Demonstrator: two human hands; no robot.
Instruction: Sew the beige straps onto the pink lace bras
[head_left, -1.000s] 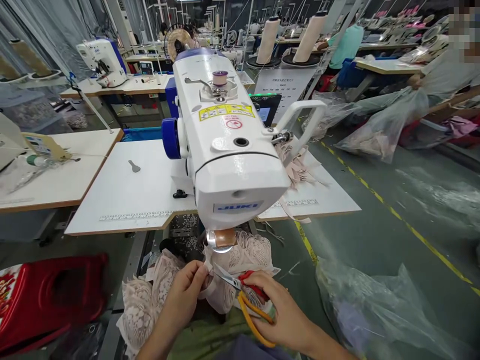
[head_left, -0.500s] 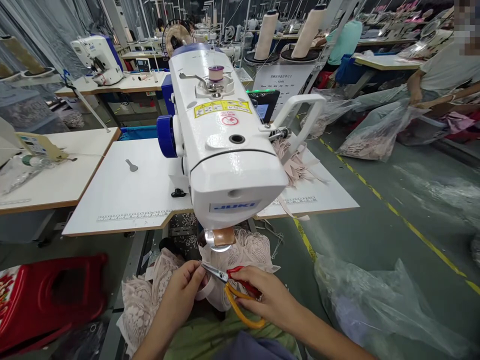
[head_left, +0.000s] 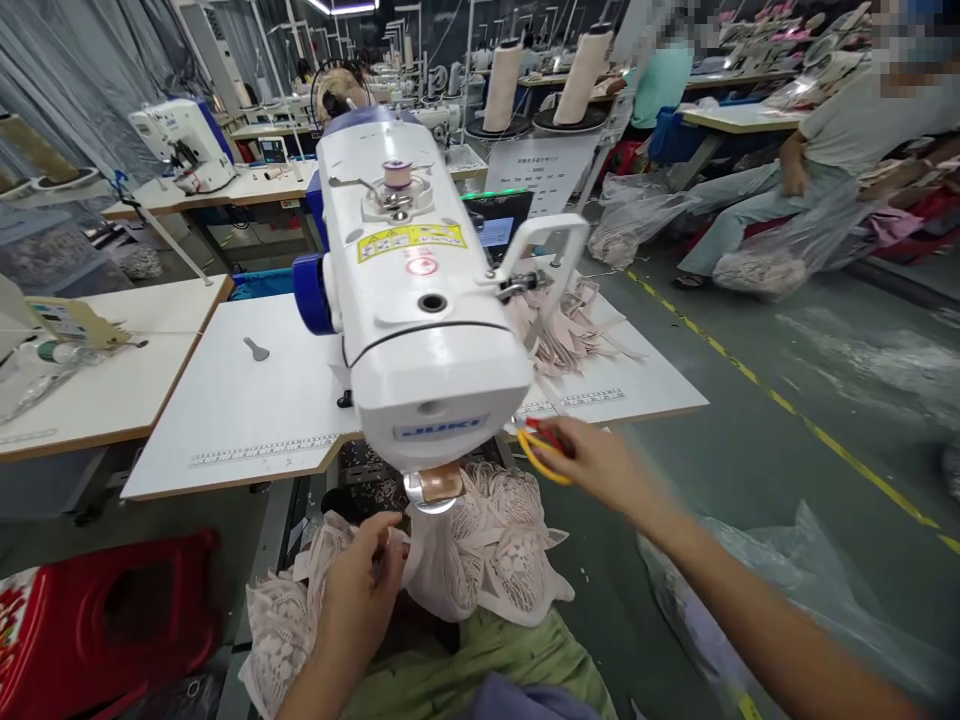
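Pale pink lace bras [head_left: 517,545] lie bunched below the sewing machine [head_left: 439,360] and over the lap. My left hand [head_left: 364,580] is closed at the near edge of this lace, with thumb and fingers pinched on it; the fingertips are partly hidden. Out to the right, by the front edge of the machine table, my right hand [head_left: 592,455] grips scissors [head_left: 544,458] with yellow and red handles. The scissor blades are mostly out of sight behind the table edge and hand. More lace [head_left: 281,620] hangs left of my left hand.
A white table [head_left: 247,400] with printed rulers surrounds the machine. On its right lies a heap of pink strips [head_left: 566,335]. A red stool [head_left: 180,590] stands at lower left, plastic bags [head_left: 795,590] lie on the right floor, and a seated person [head_left: 847,150] is beyond.
My right hand has carried the scissors away from my left hand, up and right to the table's front edge. My left hand stays by the lace. The view has shifted slightly.
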